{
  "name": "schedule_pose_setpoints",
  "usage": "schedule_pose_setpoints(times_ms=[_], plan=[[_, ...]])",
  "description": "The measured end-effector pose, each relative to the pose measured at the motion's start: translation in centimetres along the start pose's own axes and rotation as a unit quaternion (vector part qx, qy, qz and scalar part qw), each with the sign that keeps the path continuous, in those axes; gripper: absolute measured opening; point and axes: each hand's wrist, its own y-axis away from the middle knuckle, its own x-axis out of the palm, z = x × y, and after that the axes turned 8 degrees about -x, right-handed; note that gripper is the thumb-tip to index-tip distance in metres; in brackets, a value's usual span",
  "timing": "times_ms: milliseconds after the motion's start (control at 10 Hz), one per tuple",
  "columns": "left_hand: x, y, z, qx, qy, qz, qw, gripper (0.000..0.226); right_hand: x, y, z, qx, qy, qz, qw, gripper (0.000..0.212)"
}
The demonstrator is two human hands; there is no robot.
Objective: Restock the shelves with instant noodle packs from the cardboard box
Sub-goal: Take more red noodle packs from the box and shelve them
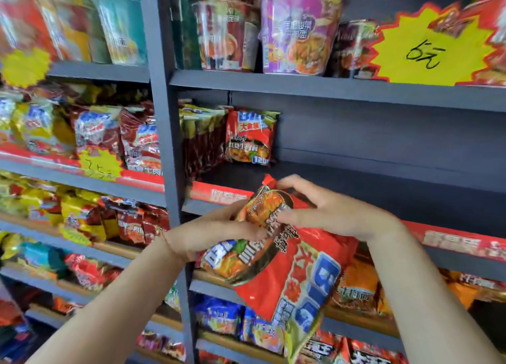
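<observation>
Both hands are on a small stack of red instant noodle packs, held in front of the half-empty middle shelf. Left hand supports the stack from the left and below, fingers curled round its edge; right hand comes over the top, fingertips pinching the upper pack near its far end. So each grip is clamped on the packs, neither apart. The stack is fanned and tilted, lower packs hanging down toward the near right, and looks like at least two, exact count unclear. The cardboard box is not in view. On the shelf, a row of matching red packs stands upright at the far left against the grey upright post; the rest of the shelf to the right is bare. Likely step: peel off the top pack and stand it beside the existing row. To do it well: keep the left hand bearing the weight so the hanging packs don't slide out, orient the pack upright with the label facing out like its neighbour, set it touching the last pack, fill leftward to right. Foil is slippery, so pinch the seam edge, not the puffed middle.
</observation>
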Motion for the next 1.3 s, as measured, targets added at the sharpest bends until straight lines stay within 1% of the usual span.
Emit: schedule_pose_setpoints(times_ms=[100,200,300,400,500,600,700,800,900,1000,1100,1200,1300], plan=[[-0.5,0.0,2.1,0.004,0.06,0.014,0.998,0.07,-1.2,-0.3,-0.1,-0.001,-0.067,-0.112,0.991,0.05],[-3.5,-3.2,2.1,-0.013,0.137,-0.011,0.99,0.067,-2.5,-1.0,-1.0,0.006,-0.231,-0.247,0.941,0.054],[-3.5,-3.7,0.1,-0.008,0.306,-0.084,0.948,0.07,-2.5,-2.1,-1.7,0.043,-0.354,-0.36,0.862,0.053],[-1.6,-2.9,-0.8,0.016,0.407,-0.103,0.907,0.039,-1.1,-3.1,-2.3,0.069,-0.447,-0.389,0.803,0.067],[-1.3,-5.6,-1.6,0.02,0.422,-0.164,0.891,0.049,1.4,-4.0,-1.7,0.071,-0.487,-0.367,0.789,0.076],[-0.5,-7.8,-2.1,0.02,0.459,-0.226,0.859,0.087,3.0,-5.6,-0.9,0.064,-0.477,-0.361,0.799,0.072],[1.1,-9.4,-2.7,0.05,0.437,-0.243,0.864,0.086,2.7,-7.4,-0.2,0.092,-0.466,-0.361,0.802,0.045],[0.8,-10.6,-3.8,0.077,0.354,-0.235,0.902,0.084,0.4,-8.5,-0.6,0.111,-0.45,-0.357,0.811,0.048],[-1.9,-11.5,-4.8,0.048,0.238,-0.201,0.949,0.089,-3.3,-8.8,-2.1,0.127,-0.423,-0.389,0.809,0.044],[-4.5,-13.1,-4.7,-0.004,0.158,-0.221,0.962,0.069,-6.8,-9.2,-4.0,0.171,-0.349,-0.418,0.821,0.038],[-5.9,-15.2,-5.1,-0.012,0.051,-0.241,0.969,0.031,-9.0,-10.0,-6.1,0.227,-0.281,-0.407,0.839,0.026],[-6.9,-17.9,-5.5,-0.035,-0.149,-0.214,0.965,0.023,-10.6,-11.4,-7.8,0.211,-0.26,-0.398,0.854,0.03],[-7.6,-19.7,-5.9,-0.064,-0.277,-0.219,0.933,0.019,-11.3,-13.4,-8.6,0.152,-0.249,-0.4,0.869,0.045]])
